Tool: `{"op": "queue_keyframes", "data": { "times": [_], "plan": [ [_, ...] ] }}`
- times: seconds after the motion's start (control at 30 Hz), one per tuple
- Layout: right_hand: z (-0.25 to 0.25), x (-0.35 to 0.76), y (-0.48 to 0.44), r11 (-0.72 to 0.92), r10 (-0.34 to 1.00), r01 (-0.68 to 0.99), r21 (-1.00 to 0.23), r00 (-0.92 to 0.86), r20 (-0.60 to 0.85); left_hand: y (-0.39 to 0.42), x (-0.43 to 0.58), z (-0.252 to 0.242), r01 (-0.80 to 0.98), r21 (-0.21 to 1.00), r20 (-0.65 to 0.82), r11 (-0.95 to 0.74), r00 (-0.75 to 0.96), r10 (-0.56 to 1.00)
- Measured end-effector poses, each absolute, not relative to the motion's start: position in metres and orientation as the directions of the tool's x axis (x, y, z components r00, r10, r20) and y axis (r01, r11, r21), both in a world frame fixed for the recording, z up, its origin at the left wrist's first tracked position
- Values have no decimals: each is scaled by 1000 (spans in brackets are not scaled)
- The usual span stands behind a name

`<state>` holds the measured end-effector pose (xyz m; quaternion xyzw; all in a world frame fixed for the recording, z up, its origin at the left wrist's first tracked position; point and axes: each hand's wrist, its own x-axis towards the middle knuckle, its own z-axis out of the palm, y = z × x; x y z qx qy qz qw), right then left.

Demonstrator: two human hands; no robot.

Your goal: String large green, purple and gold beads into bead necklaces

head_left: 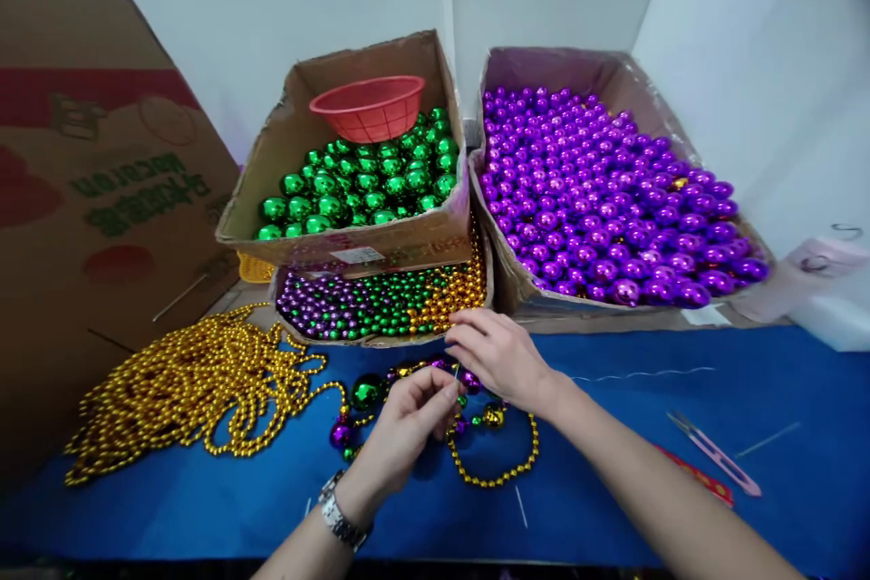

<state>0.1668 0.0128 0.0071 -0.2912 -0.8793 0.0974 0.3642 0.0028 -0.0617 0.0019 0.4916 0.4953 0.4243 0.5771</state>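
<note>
My left hand (413, 412), with a watch on the wrist, pinches a thin wire-like strand (458, 371) between thumb and forefinger. Just above it, my right hand (501, 358) has its fingers bent together at the front edge of a low box of small beads (384, 306); what they hold, if anything, is hidden. Around and partly behind my hands lies a bead necklace (493, 417) of gold, purple and green beads, including a large green ball (366, 392). A loop of small gold beads (495, 480) curves below my right hand.
A heap of gold bead chain (197, 381) covers the left. Behind stand a box of green balls (367, 186) with a red basket (371, 104) and a box of purple balls (598, 199). A pink-handled tool (720, 458) and wavy wire (645, 374) lie right.
</note>
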Motion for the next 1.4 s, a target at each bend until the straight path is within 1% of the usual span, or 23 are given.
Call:
{"op": "queue_keyframes", "data": {
  "times": [0.1,0.2,0.3,0.4,0.63,0.77,0.9,1.2,1.3,1.4],
  "plan": [
    [3,173,4,753,657,451,-479,-481,581,-63,-2,-4,-121,974,-184,192,75,980],
    [-6,180,-12,742,666,401,-536,-531,524,-64,-4,-7,-163,964,-202,208,55,978],
    [-17,178,-22,737,657,377,-561,-594,464,-65,-4,-5,-163,966,-194,200,51,980],
    [-26,171,-24,719,667,369,-590,-606,433,-67,-4,-3,-158,970,-180,185,50,982],
    [-28,169,-30,614,746,333,-716,-541,388,-66,-8,-4,-105,981,-158,160,25,987],
    [-25,172,-34,534,815,345,-772,-454,361,-63,-8,-6,-69,985,-153,157,50,987],
    [-24,173,-32,508,831,341,-791,-436,346,-61,-8,-5,-53,987,-149,153,76,986],
    [-38,166,-26,561,799,337,-756,-461,387,-59,-5,-2,-41,989,-141,145,94,986],
    [-36,167,-29,537,810,328,-777,-456,367,-59,-5,0,-18,989,-143,145,88,986],
    [-34,168,-36,475,835,304,-826,-453,313,-58,-4,1,64,988,-142,138,66,988]
  ]
}}
